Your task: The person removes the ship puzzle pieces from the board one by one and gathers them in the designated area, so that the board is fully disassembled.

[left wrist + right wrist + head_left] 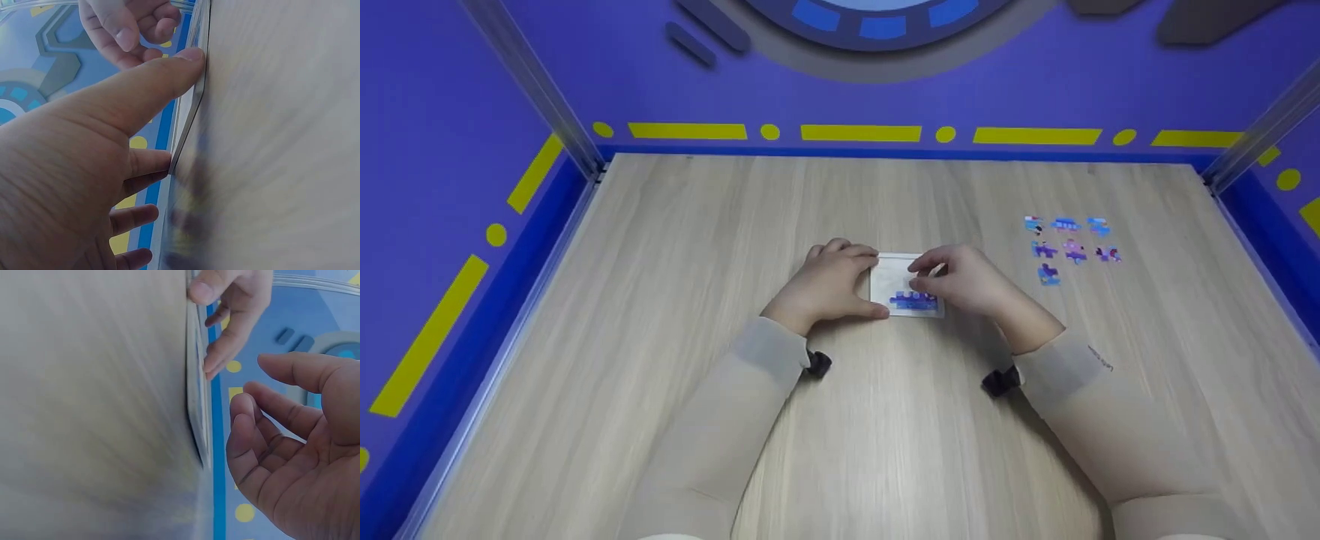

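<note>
A small white puzzle tray [892, 271] lies on the table, with joined blue and purple puzzle pieces [913, 301] along its near side. My left hand [831, 286] holds the tray at its left side, thumb at the near corner and fingers by the far corner. In the left wrist view, the left thumb [188, 55] rests on the tray's edge. Above the tray's right part hovers my right hand [966, 279], fingers loosely bent and thumb apart from them. The right wrist view shows nothing between those fingers [243, 433].
Several loose puzzle pieces [1065, 225] lie in short rows to the right of the tray, beyond the right hand. The wooden table [720, 225] is bordered by blue panels [877, 97] with yellow marks at the back and both sides.
</note>
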A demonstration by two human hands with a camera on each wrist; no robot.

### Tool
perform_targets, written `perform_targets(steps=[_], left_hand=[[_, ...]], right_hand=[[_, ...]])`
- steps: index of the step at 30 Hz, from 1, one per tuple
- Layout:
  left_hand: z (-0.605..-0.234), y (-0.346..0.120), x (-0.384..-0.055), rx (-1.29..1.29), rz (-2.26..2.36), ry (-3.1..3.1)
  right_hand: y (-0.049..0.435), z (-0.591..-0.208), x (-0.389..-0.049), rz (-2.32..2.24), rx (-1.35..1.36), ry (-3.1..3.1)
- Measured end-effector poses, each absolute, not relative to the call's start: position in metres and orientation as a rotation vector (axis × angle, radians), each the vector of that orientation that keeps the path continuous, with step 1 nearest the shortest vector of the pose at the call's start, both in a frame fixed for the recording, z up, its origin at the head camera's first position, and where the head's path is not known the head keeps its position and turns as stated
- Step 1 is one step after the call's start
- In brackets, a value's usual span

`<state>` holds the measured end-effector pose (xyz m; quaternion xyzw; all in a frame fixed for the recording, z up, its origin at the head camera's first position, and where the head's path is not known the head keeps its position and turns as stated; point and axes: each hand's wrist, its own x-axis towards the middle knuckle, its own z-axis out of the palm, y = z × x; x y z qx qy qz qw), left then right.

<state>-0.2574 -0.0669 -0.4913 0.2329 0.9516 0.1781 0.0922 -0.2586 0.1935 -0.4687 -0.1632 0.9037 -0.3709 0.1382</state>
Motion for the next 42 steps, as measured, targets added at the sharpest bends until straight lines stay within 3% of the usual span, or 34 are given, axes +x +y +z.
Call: perform_targets(steps=[42], left_hand=[[-0.4917,-0.0673,-0.2577,0.701,0.513,2.828]], right_hand=[[0.1908,-0.4790,-0.2544,-0.919,-0.565,2.577]])
